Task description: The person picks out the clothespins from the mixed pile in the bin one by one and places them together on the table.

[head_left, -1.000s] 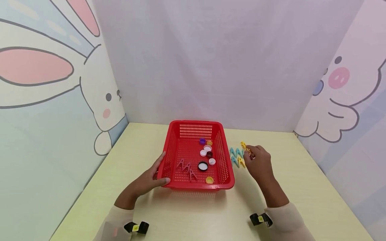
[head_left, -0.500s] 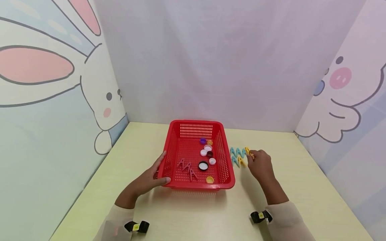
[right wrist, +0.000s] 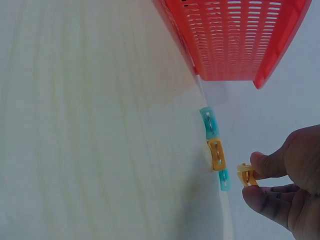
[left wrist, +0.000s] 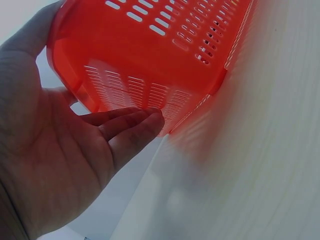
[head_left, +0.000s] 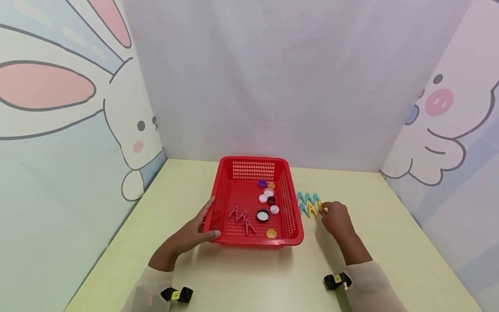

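Observation:
A red plastic basket [head_left: 255,242] stands on the table. At its near left corner my left hand [head_left: 190,236] grips the rim, thumb on top and fingers along the outer wall; in the left wrist view those fingers [left wrist: 137,127] lie fairly straight. My right hand [head_left: 337,219] pinches a yellow clothespin [right wrist: 246,175] between thumb and fingertips, just above the table. Beside it are two rows of clothespins: several teal ones [head_left: 308,198] and a yellow one [head_left: 312,210], to the right of the basket.
Inside the basket lie pink clothespins [head_left: 248,226] and several bottle caps, among them a black-rimmed one [head_left: 263,215] and a purple one [head_left: 262,183]. A pale wall [head_left: 253,86] rises behind the table, with cartoon panels at both sides.
My right hand has moved down and slightly toward me with the yellow clothespin, to the end of the front clothespin row. The left hand and basket have stayed put.

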A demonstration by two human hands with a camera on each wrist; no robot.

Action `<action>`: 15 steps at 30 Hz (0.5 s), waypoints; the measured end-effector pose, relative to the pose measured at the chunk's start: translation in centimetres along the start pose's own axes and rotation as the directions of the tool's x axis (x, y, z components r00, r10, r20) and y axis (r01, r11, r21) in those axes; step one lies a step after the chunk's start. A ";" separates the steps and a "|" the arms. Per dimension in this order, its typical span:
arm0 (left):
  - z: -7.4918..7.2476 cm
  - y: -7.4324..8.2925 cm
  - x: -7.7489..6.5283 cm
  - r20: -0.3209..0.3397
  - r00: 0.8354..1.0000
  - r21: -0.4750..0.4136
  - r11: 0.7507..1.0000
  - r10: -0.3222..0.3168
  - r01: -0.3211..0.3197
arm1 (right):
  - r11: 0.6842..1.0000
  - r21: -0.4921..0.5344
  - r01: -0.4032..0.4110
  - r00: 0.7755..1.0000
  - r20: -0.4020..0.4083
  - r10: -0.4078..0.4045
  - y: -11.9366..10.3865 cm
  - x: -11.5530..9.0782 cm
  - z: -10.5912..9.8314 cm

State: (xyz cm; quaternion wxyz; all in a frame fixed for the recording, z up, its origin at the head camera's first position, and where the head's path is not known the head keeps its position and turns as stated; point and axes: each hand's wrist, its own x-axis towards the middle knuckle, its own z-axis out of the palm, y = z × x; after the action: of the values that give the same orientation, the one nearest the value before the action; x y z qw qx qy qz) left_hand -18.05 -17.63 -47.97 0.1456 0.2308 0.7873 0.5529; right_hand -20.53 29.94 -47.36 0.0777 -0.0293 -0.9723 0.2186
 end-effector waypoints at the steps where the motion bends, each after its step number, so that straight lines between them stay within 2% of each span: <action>1: 0.0 0.0 0.0 -0.001 1.000 -0.002 1.000 -0.004 0.003 | 1.000 -0.003 -0.001 1.000 0.006 0.001 0.1 0.0 0.1; 15: 0.0 0.0 0.0 -0.004 1.000 0.000 1.000 -0.005 0.005 | 0.999 -0.018 -0.051 0.996 0.073 0.052 0.7 0.6 0.9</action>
State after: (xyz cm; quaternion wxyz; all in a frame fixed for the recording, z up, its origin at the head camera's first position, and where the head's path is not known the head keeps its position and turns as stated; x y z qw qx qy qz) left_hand -18.03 -17.65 -47.94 0.1456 0.2277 0.7880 0.5531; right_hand -21.25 30.24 -48.44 0.0361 -0.0470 -0.9752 0.2134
